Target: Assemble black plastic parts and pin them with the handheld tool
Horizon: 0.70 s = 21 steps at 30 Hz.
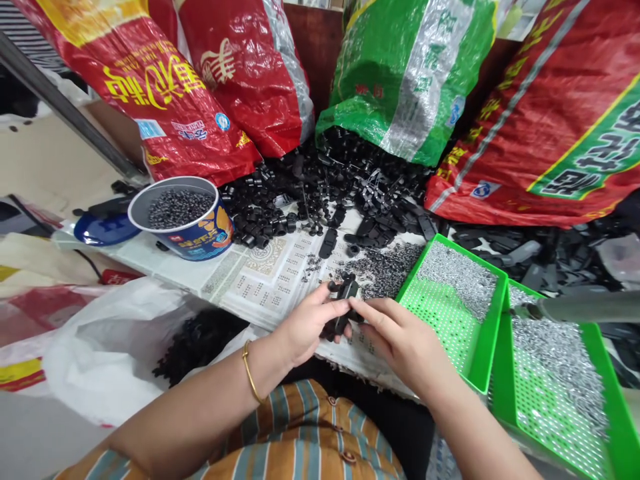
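My left hand [305, 327], with a gold bangle on its wrist, is closed around a small black plastic part [345, 295] at the near edge of the table. My right hand [395, 333] meets it from the right, fingertips pinched against the same black part. Just beyond the hands lies a scatter of small grey metal pieces [385, 267] on a printed paper sheet [270, 280]. Whatever sits between the right fingertips is too small to make out.
A heap of black plastic parts [320, 187] spills from a green sack [410, 80], with red sacks [165, 93] either side. A round tub of dark pellets [180, 213] stands at left. Two green mesh trays [450, 313] of metal pieces sit at right. A white plastic bag [115, 347] hangs below.
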{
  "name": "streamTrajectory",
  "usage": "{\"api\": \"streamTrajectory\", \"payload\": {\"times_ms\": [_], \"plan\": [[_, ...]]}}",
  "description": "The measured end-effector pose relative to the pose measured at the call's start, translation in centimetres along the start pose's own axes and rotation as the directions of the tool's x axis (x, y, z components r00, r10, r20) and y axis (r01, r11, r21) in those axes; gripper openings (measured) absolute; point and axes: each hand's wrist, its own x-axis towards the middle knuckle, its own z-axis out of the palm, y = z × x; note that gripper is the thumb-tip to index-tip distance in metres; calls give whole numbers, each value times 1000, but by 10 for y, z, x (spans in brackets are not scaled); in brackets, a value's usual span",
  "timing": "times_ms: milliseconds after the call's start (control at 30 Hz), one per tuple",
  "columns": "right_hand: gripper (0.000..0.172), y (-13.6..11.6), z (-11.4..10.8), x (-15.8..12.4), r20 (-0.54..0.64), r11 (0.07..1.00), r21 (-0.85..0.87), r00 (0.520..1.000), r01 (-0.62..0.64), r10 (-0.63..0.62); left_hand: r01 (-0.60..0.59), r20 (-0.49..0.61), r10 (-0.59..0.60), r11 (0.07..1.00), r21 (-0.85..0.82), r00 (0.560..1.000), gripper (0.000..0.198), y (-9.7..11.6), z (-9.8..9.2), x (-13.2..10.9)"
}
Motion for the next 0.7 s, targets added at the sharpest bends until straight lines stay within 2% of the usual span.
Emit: {"api": "streamTrajectory", "payload": {"times_ms": [167,367,500,600,700], "plan": [[41,8,1,1,-92,999,-23,995,44,-45,-35,-24,36,999,12,999,22,-2,2,-1],[33,2,5,3,-222,997,-73,975,-17,1,-57,-36,59,997,56,998,24,-6,3,-3],[30,0,6,1,-230,993,-106,973,-52,27,-67,-42,69,997,36,997,25,-5,3,-4],[31,2,5,-1,-222,990,-139,974,-1,-31,-44,-27,45,999,28,999,23,-2,2,-3],[35,6,3,-1,-176,983,-174,980,58,-89,33,33,-33,999,1,999,18,1,0,-1]]}}
